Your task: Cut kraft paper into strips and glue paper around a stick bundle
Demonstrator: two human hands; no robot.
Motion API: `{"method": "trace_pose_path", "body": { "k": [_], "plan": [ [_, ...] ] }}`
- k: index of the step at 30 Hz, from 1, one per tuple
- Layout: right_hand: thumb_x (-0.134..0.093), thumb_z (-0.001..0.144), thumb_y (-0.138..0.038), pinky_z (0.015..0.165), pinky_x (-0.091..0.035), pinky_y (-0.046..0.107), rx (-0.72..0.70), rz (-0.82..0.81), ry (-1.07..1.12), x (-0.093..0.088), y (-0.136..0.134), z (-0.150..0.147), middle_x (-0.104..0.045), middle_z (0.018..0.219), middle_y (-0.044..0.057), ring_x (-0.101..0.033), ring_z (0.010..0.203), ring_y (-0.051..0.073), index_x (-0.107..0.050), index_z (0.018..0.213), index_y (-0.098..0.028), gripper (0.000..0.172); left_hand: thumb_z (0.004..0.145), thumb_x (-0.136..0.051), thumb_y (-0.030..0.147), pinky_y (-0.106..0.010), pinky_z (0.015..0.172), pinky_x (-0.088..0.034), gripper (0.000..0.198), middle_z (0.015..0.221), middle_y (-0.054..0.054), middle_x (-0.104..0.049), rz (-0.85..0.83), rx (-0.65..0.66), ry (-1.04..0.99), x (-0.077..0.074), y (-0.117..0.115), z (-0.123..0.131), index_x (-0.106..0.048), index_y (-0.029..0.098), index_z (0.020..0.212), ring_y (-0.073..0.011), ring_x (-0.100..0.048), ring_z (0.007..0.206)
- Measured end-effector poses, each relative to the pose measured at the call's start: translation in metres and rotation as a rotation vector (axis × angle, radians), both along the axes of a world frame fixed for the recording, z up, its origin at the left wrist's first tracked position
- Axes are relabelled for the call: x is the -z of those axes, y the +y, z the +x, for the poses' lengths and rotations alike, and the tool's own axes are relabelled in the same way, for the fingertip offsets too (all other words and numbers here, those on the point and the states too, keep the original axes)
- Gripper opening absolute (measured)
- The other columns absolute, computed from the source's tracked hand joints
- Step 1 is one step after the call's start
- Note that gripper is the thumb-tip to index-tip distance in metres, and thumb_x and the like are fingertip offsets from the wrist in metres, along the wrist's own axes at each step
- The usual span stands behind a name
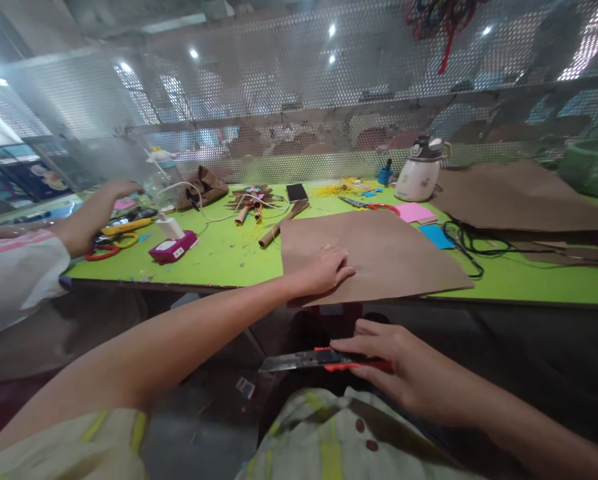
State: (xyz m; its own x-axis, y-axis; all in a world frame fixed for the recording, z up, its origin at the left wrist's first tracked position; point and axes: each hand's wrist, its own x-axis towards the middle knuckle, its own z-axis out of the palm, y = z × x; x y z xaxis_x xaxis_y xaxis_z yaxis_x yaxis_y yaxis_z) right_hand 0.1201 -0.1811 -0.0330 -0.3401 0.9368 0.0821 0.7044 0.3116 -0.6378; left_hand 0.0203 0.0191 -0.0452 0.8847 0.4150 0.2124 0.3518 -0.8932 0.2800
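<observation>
A sheet of brown paper point(393, 247) lies near the front edge of the green table. My left hand point(323, 270) rests on the sheet's left part, with its fingers curled in. No object shows in those fingers. Below the table edge, over my lap, my right hand point(389, 360) grips a red and black utility knife point(329, 359). Its blade is extended and points left, apart from the paper. Just beyond the sheet's left corner lies a rolled brown paper tube point(279, 227).
Another person's hand point(116, 193) reaches over scissors point(111, 247) at the left. A purple power adapter point(173, 247) stands nearby. Behind the sheet are more scissors point(369, 204), pink sticky notes point(416, 213) and a white flask point(419, 170). A black cable point(471, 247) and larger brown paper point(509, 200) lie right.
</observation>
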Motion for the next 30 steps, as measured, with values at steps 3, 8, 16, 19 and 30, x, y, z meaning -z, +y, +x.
{"method": "trace_pose_path", "body": {
  "k": [3, 8, 16, 19, 30],
  "plan": [
    [-0.050, 0.091, -0.029, 0.077, -0.051, 0.031, -0.041, -0.029, -0.045, -0.008, -0.015, 0.018, -0.066, 0.108, 0.010, -0.064, 0.094, 0.022, -0.061, 0.126, -0.030, 0.037, 0.089, -0.052, 0.036, -0.031, 0.074, -0.039, 0.023, 0.079, -0.003, -0.054, -0.062, -0.009, -0.021, 0.000, 0.003, -0.002, -0.047, 0.019, 0.075, -0.0185, -0.046, 0.076],
    [-0.058, 0.087, -0.038, 0.090, -0.048, 0.035, 0.085, -0.050, 0.000, -0.028, -0.022, 0.099, -0.068, 0.115, 0.004, -0.061, 0.107, 0.024, -0.064, 0.121, -0.035, 0.034, 0.088, -0.049, 0.039, -0.030, 0.068, -0.036, 0.025, 0.077, -0.001, -0.049, -0.157, -0.023, -0.087, -0.001, 0.006, -0.005, -0.044, 0.020, 0.072, -0.0175, -0.044, 0.073],
    [-0.058, 0.076, -0.057, 0.050, -0.047, 0.027, 0.933, 0.468, 0.191, -0.001, 0.092, 0.224, -0.070, 0.075, 0.007, -0.056, 0.052, 0.015, -0.062, 0.123, -0.011, 0.066, 0.089, -0.041, 0.048, -0.028, 0.061, -0.032, 0.032, 0.070, 0.001, -0.047, -0.333, -0.077, -0.198, -0.002, 0.009, -0.013, -0.045, 0.020, 0.075, -0.0163, -0.044, 0.066],
    [-0.060, 0.072, -0.053, 0.056, -0.050, 0.031, 0.983, 0.473, 0.142, 0.006, 0.129, 0.246, -0.070, 0.073, 0.008, -0.063, 0.062, 0.021, -0.069, 0.110, -0.012, 0.057, 0.088, -0.042, 0.050, -0.028, 0.061, -0.032, 0.033, 0.068, 0.002, -0.046, -0.365, -0.095, -0.266, -0.001, 0.015, -0.015, -0.045, 0.020, 0.074, -0.0159, -0.044, 0.066],
    [-0.058, 0.071, -0.057, 0.084, -0.049, 0.042, 0.885, 0.426, 0.193, 0.007, 0.129, 0.221, -0.072, 0.092, 0.015, -0.064, 0.095, 0.031, -0.074, 0.088, -0.013, 0.050, 0.079, -0.050, 0.059, -0.024, 0.055, -0.030, 0.038, 0.057, 0.006, -0.042, -0.669, -0.242, -0.492, -0.010, 0.021, -0.018, -0.044, 0.021, 0.074, -0.0126, -0.041, 0.056]
  ]
}}
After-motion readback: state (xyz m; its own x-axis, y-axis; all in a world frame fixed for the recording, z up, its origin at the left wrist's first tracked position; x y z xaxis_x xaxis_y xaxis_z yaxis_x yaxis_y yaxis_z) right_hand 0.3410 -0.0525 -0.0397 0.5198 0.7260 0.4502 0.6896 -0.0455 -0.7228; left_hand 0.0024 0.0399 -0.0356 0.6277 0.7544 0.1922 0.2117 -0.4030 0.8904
